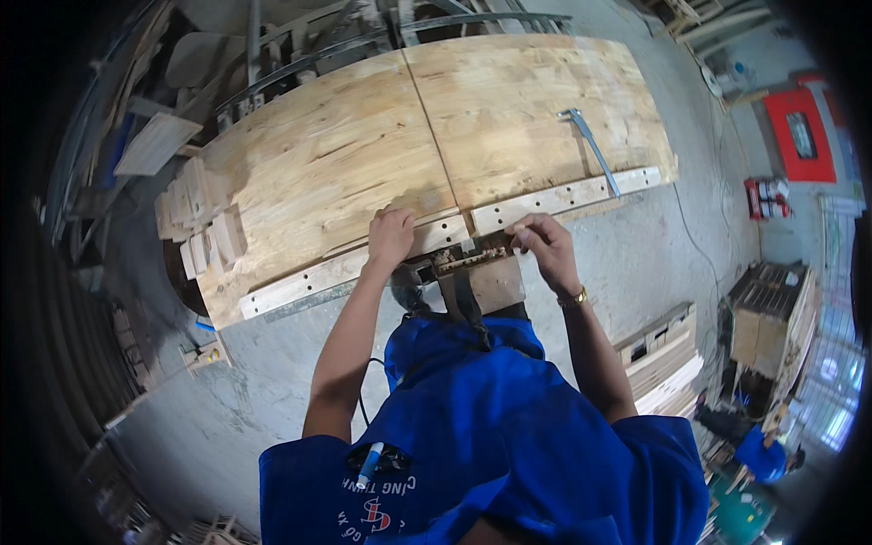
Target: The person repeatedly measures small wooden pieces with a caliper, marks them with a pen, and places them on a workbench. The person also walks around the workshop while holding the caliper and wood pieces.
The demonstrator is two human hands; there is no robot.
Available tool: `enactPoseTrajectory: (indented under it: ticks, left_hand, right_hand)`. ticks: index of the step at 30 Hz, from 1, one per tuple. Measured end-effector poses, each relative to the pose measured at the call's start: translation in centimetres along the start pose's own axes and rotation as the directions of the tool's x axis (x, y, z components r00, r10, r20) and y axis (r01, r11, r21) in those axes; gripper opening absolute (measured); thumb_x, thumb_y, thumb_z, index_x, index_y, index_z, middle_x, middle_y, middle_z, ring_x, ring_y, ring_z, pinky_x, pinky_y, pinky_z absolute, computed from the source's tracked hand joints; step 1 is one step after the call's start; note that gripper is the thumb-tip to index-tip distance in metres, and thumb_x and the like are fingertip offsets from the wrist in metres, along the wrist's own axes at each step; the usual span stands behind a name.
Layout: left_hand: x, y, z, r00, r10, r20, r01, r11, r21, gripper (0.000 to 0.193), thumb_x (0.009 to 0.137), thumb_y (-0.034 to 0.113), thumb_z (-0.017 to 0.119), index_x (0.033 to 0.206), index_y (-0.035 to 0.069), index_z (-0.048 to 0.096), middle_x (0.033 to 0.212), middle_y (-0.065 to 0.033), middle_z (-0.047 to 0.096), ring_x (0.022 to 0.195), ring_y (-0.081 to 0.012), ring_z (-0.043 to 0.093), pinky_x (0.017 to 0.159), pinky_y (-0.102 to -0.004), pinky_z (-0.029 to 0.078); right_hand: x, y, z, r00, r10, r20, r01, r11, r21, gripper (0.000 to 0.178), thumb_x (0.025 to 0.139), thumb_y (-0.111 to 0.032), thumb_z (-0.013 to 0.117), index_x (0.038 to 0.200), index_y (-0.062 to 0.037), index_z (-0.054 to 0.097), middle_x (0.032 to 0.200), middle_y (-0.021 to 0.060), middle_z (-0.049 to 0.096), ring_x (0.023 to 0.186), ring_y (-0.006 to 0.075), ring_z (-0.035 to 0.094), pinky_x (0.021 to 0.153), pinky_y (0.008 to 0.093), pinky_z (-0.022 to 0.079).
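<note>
Standing at the near edge of the board [318,173], the person has a hand on either side of the gap [470,257] between the left strip [313,277] and the right strip [568,197]. Both strips run lengthwise along that edge, slanting away from the person toward the right. A thin slat [434,222] lies along the far side of the left strip, its long axis nearly matching the strip's, its right end close to the gap. The left hand [391,238] is the nearer to it, lying across its line with the fingers bent; whether they grip the slat or only rest there cannot be told. The right hand [548,252] is just right of the gap, by the near edge of the right strip, thumb and fingers curled in close together. Something small and pale shows at the fingertips, but whether it is pinched there is unclear. The caliper [592,150] lies well apart, across the right strip's far side, and the blocks [195,195] are piled at the board's left end.
</note>
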State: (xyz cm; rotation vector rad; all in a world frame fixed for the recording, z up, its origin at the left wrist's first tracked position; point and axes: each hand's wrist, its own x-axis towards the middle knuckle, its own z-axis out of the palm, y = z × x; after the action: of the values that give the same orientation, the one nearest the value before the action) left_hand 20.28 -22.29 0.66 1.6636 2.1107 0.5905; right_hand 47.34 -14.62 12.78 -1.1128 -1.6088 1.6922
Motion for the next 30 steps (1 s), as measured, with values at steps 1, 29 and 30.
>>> enactPoseTrajectory:
  ticks: [1, 29, 30]
  left_hand:
    - [0.3, 0.8, 0.7, 0.998, -0.063, 0.009, 0.064, 0.998, -0.015, 0.018, 0.079, 0.019, 0.055, 0.082, 0.009, 0.069, 0.091, -0.0126, 0.064, 0.088, -0.0336, 0.057, 0.08, -0.0416, 0.045]
    - [1.1, 2.5, 1.2, 0.969, -0.239, 0.068, 0.244, 0.967, -0.071, 0.016, 0.073, 0.032, 0.061, 0.078, 0.021, 0.072, 0.09, -0.0016, 0.065, 0.093, -0.0287, 0.054, 0.08, -0.0423, 0.043]
    - [1.0, 2.6, 1.2, 0.97, -0.234, 0.063, 0.239, 0.967, -0.087, 0.016, 0.073, 0.032, 0.061, 0.078, 0.022, 0.072, 0.091, -0.0016, 0.065, 0.093, -0.0288, 0.054, 0.08, -0.0427, 0.043]
  right_hand:
    - [0.2, 1.1, -0.6, 0.996, 0.01, -0.087, -0.009, 1.0, 0.017, 0.01, 0.088, -0.008, 0.055, 0.094, -0.0002, 0.057, 0.084, 0.0054, 0.064, 0.067, 0.0075, 0.056, 0.059, 0.0216, 0.045]
    - [2.7, 9.2, 0.2, 0.807, -0.237, -0.541, 0.04, 0.936, -0.35, 0.012, 0.085, -0.01, 0.058, 0.094, -0.0018, 0.059, 0.079, 0.0099, 0.067, 0.074, 0.0171, 0.066, 0.066, 0.0274, 0.049]
    - [2.6, 9.2, 0.1, 0.801, -0.246, -0.546, 0.04, 0.932, -0.361, 0.013, 0.085, -0.01, 0.058, 0.095, -0.0019, 0.059, 0.08, 0.0099, 0.067, 0.074, 0.017, 0.066, 0.066, 0.0274, 0.049]
